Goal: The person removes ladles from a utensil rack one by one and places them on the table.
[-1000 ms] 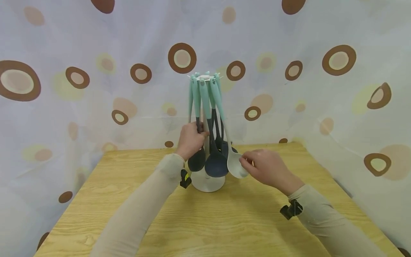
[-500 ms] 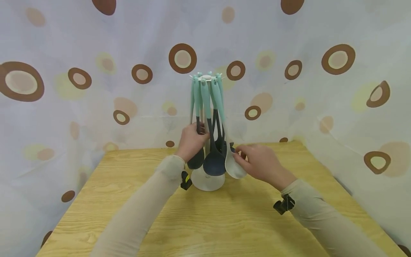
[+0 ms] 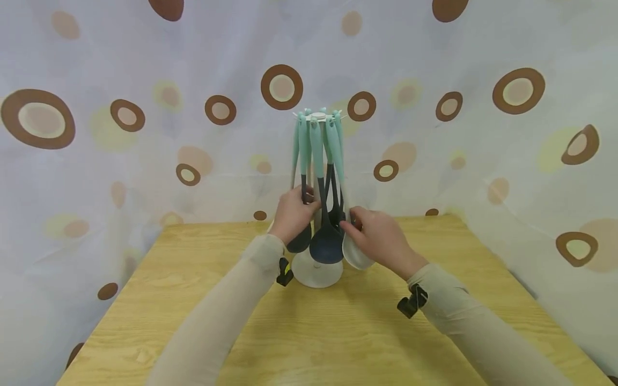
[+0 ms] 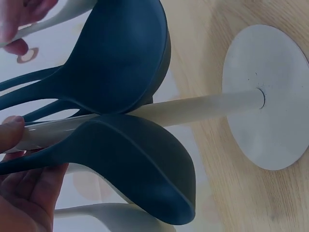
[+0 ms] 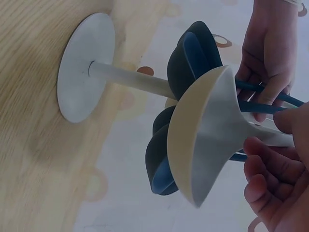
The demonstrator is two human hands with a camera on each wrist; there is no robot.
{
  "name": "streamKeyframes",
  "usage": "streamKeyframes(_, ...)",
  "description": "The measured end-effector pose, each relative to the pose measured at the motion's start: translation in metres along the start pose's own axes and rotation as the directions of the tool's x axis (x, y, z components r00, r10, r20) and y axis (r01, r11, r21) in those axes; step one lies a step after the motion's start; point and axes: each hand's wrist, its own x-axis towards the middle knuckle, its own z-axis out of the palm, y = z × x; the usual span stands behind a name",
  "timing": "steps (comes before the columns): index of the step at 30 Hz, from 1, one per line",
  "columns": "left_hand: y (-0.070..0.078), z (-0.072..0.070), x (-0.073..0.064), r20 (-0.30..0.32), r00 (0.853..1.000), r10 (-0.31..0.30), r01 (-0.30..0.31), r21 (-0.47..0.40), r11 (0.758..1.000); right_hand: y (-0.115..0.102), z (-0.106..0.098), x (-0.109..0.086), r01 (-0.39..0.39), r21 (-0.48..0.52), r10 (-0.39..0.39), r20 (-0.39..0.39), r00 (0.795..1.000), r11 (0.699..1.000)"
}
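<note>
A utensil stand with a white round base (image 3: 316, 276) is upright on the table, kitchen tools with mint-green handles (image 3: 316, 145) hanging around its top. My left hand (image 3: 294, 214) grips the stand's pole (image 4: 198, 110), its thumb (image 4: 10, 133) lying on the pole among the tool necks. With thumb and fingers my right hand (image 3: 383, 236) pinches the neck of a white ladle (image 5: 217, 125) just above its bowl. That ladle still hangs at the right side. Between the hands is a dark blue ladle (image 3: 326, 247); another dark ladle (image 4: 130, 159) hangs below my left hand.
The wooden table (image 3: 309, 338) runs up to a pale curtain (image 3: 217, 48) with brown rings behind. Other dark utensils (image 5: 164, 154) hang at the back of the stand.
My right hand has moved up and left along the white ladle, from the bowl's edge to its neck. My left hand keeps its grip on the pole.
</note>
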Motion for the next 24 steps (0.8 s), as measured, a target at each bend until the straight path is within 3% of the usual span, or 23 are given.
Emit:
streamKeyframes(7, 0.003, -0.003, 0.001, 0.018, 1.0, -0.003, 0.003, 0.008, 1.0, -0.005, -0.001, 0.01, -0.04, 0.085, 0.044, -0.047, 0.998, 0.996)
streamKeyframes(24, 0.004, -0.006, 0.001, 0.065, 0.998, -0.004, 0.001, 0.049, 0.999, -0.014, -0.025, 0.011, -0.029, 0.092, 0.037, -0.084, 0.996, 0.995)
